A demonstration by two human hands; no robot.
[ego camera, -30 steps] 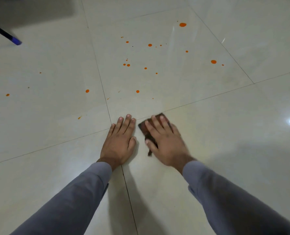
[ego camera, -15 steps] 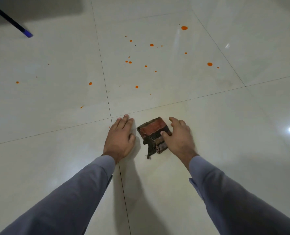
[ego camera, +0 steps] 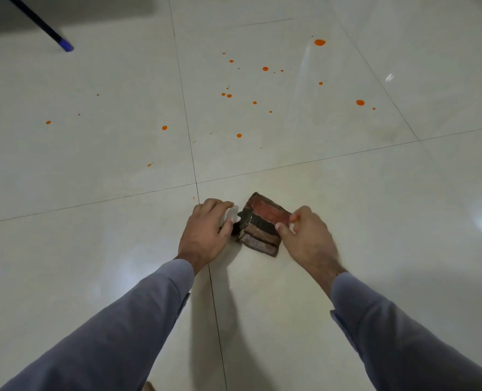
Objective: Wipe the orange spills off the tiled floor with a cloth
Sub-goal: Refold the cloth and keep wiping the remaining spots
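Partly hidden, the cloth (ego camera: 262,225) is pinched by both hands' fingers (ego camera: 283,228).

No readable text, labels, brands, numbers or signs anywhere

Floor: glossy pale tiled floor (ego camera: 347,277) — dark grout lines.
On it: scattered orange spills (ego camera: 265,69) — folded cloth (ego camera: 259,227).

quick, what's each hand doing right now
Left hand: pinching the left edge of the cloth.
Right hand: pinching the cloth's right edge, thumb on top.
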